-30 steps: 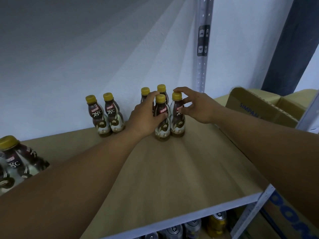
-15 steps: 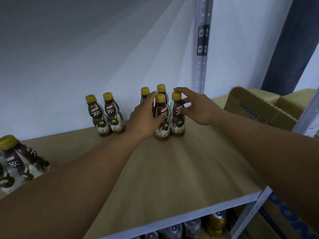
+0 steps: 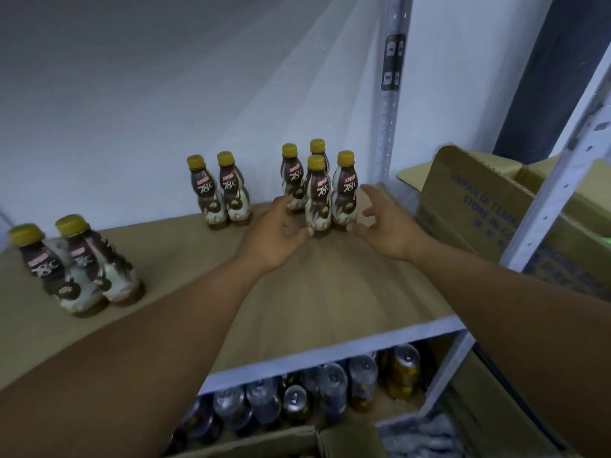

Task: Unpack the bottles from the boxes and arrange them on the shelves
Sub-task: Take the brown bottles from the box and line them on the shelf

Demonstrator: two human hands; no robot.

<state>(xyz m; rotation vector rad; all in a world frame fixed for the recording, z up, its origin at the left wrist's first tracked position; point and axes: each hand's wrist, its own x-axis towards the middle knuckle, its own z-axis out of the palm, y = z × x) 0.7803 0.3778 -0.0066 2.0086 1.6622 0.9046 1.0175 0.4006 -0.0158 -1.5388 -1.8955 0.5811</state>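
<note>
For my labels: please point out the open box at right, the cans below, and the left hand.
open cardboard box (image 3: 479, 213), head view, printed side wall.
cans (image 3: 295, 398), head view, one can's top.
left hand (image 3: 277, 233), head view, its back.

The shelf board (image 3: 330, 292) ahead of me looks like pale wood-grain laminate, matt and smooth, and its front edge (image 3: 330, 350) has a smooth painted finish. The bottles (image 3: 318, 196) at 12 o'clock are plastic, wrapped in glossy printed sleeves, and their caps (image 3: 316, 162) are a duller plastic. The upright (image 3: 388, 110) at 1 o'clock is perforated metal under a pale satin paint. The cardboard box (image 3: 479, 206) at 3 o'clock is matt, with printed ink. Lower down at 6 o'clock, the cans (image 3: 332, 381) have shiny bare-metal tops. The wall (image 3: 165, 94) is flat matt paint.
</note>
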